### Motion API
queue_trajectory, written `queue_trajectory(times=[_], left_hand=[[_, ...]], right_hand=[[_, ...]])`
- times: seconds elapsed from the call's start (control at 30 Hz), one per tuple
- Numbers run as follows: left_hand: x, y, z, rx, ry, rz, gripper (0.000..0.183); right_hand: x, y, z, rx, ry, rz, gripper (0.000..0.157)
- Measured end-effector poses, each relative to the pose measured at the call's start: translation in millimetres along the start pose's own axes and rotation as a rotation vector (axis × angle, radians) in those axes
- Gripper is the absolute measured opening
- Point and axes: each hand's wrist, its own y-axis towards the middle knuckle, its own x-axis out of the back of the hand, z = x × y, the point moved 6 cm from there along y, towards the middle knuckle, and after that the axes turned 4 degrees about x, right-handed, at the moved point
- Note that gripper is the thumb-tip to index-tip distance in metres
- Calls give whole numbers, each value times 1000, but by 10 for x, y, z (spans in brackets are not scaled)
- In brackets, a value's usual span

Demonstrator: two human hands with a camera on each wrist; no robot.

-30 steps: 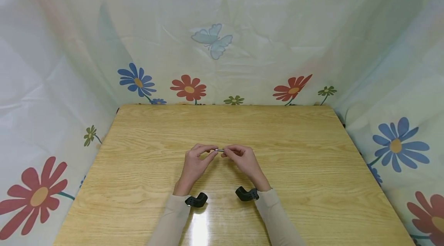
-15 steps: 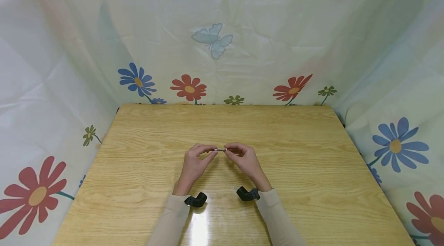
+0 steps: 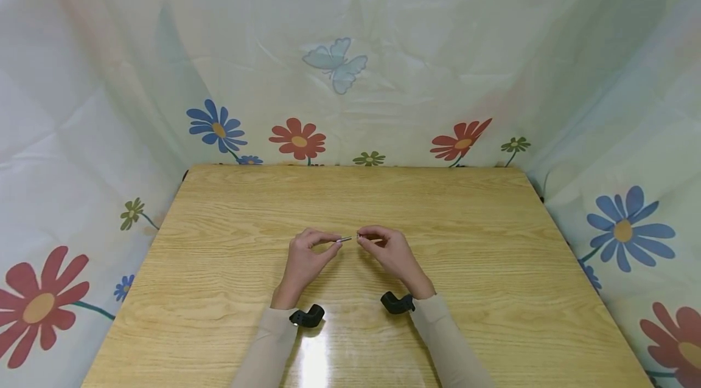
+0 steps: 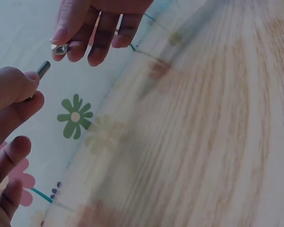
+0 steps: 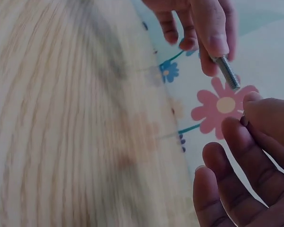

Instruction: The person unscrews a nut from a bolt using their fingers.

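My left hand (image 3: 306, 260) pinches a bolt (image 5: 228, 73) between thumb and forefinger. Its threaded end sticks out toward the right; the head is hidden by the fingertips. Opposite it, my right hand (image 3: 392, 253) holds a small metal nut (image 4: 61, 49) at the tips of thumb and forefinger, the hole showing in the left wrist view. A short gap separates the bolt's free end from the nut. In the right wrist view the fingers mostly hide the nut. The other fingers of both hands are loosely bent.
Both hands are above a wooden table (image 3: 449, 211). A curtain (image 3: 405, 72) printed with flowers and a butterfly stands behind the table and along both sides. A black wrist camera (image 3: 308, 316) sits on the left wrist, another black camera (image 3: 397, 303) on the right.
The right hand has drawn away to the right with the nut, and a gap has opened beside the bolt's end. The bolt, still in the left hand, has tilted slightly.
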Motion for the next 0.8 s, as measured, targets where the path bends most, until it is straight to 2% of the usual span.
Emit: queue_trajectory(times=[0.2,0.33,0.47,0.6,0.8], left_hand=[[-30,-7,100,85,18,45,11],[-64,-1,172,111,53,88,9],[-112,10,240,128,91,147,8],[-164,21,301,174,101,217,7],[-219,38,354,219,103,294,5]], right_hand=[[-29,25,-108,19,-95,-15,23],[-69,26,-171,25,-150,-25,18],[-108,21,-195,41,-187,-24,15],[-135,18,-214,50,-237,-18,14],[-181,24,-241,32,-278,18,11]])
